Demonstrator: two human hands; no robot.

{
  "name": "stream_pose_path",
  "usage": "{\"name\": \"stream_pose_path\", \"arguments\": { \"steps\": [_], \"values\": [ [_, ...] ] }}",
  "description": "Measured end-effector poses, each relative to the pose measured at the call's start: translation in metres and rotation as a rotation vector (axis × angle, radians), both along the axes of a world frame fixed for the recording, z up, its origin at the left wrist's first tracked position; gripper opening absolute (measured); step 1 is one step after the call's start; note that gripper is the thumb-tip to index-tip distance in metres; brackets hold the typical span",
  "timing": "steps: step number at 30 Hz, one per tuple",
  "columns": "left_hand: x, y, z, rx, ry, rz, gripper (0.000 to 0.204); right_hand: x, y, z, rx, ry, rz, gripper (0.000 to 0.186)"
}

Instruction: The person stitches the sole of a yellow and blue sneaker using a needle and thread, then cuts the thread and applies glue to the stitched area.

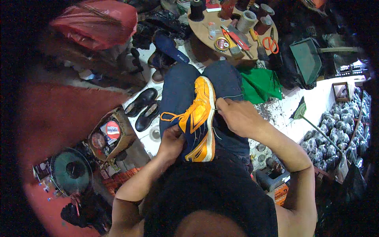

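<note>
An orange running shoe with a white-edged sole and dark inner side lies lengthwise across my thighs, toe away from me, sole turned to the right. At its opening, on the left, my left hand grips the shoe, with some fingertips hidden. An orange lace loop sticks out above that hand. Beside the sole edge, my right hand is closed on something thin that points at the sole; its kind is too small to make out. Pale thread shows by the right hand, and loose strands hang along the shoe's side.
Ahead stands a round wooden table bearing thread spools, knives and orange-handled scissors. Black shoes rest on the floor at left, near a box and a fan. Green cloth, a dustpan and bagged items lie right.
</note>
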State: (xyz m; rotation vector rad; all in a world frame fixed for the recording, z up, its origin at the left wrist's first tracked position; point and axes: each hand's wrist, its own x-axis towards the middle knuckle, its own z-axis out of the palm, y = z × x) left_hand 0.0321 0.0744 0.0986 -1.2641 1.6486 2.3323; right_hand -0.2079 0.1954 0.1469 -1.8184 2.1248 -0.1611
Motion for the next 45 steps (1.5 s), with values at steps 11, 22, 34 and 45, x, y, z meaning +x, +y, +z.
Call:
{"name": "stream_pose_path", "arguments": {
  "steps": [11,22,34,45],
  "values": [
    [0.029,0.005,-0.007,-0.124,0.019,0.193,0.015,-0.05,0.043,-0.023,0.474,-0.601,-0.227,0.067],
    [0.068,0.015,-0.015,-0.145,0.117,0.131,0.029,-0.044,-0.007,0.0,0.051,0.058,0.016,0.074],
    [0.058,-0.031,0.019,0.564,0.701,0.77,0.014,-0.011,0.006,0.008,-0.024,0.004,-0.11,0.078],
    [0.045,0.01,0.005,0.171,0.219,0.389,0.019,-0.048,0.027,-0.043,-0.21,-1.674,-0.19,0.075]
  ]
}}
